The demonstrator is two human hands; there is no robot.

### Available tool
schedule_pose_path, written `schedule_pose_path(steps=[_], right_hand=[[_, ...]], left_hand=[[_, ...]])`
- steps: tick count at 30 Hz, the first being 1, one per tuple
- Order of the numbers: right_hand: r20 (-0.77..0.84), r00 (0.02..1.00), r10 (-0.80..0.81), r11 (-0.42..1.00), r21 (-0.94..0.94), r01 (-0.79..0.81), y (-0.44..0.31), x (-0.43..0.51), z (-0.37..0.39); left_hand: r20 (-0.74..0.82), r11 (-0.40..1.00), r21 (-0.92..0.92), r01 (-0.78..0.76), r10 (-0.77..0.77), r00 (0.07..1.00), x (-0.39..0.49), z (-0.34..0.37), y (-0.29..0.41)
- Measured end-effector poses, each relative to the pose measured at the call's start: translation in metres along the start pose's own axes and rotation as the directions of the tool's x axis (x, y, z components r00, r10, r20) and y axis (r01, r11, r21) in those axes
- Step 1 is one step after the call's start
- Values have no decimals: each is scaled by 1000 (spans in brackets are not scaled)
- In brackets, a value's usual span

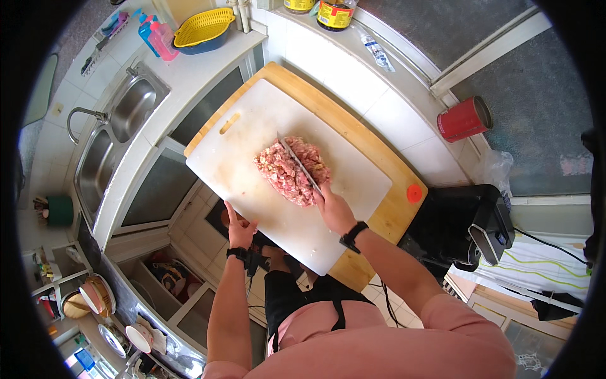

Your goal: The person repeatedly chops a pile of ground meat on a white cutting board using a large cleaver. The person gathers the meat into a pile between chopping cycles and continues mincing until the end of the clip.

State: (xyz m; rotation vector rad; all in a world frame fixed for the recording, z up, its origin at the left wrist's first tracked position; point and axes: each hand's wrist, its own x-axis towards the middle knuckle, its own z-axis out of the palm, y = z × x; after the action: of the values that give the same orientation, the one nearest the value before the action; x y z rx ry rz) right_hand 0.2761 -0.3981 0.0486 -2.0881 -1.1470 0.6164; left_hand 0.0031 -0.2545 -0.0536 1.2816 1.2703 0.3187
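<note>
My right hand point(334, 209) grips the handle of a kitchen knife point(299, 161). The blade lies across a mound of chopped raw meat point(284, 177), pinkish with pale bits, splitting it into two parts. Under the meat is a white plastic cutting board point(227, 166) with a slot near its far left corner. That board rests on a larger wooden board point(397, 208). At the near left edge of the white board, my left hand point(242, 231) has its index finger and thumb spread against or close to the rim. Nothing shows in its grasp.
A black appliance point(454, 222) stands right of the boards, with a round red item point(414, 193) on the wooden corner. Left is a counter with a double steel sink point(135, 109), soap bottles point(162, 40) and a yellow basket point(203, 27). A red can point(464, 119) sits on the windowsill.
</note>
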Motion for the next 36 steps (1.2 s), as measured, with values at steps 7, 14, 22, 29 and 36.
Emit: schedule_pose_path(steps=[7, 14, 22, 29, 36], right_hand=[[22, 998, 56, 998, 13, -56, 4, -13, 7], [3, 1000, -13, 996, -88, 14, 26, -19, 19], [12, 998, 56, 998, -28, -55, 14, -6, 5], [16, 993, 119, 993, -29, -118, 31, -19, 0], [-38, 995, 88, 989, 125, -82, -31, -17, -70]], left_hand=[[4, 999, -35, 0, 0, 1000, -5, 3, -3], [13, 997, -68, -24, 25, 1000, -3, 7, -1], [4, 999, 14, -36, 36, 999, -6, 3, -4], [27, 999, -44, -29, 30, 999, -8, 5, -12], [-6, 999, -36, 11, -11, 1000, -6, 2, -3]])
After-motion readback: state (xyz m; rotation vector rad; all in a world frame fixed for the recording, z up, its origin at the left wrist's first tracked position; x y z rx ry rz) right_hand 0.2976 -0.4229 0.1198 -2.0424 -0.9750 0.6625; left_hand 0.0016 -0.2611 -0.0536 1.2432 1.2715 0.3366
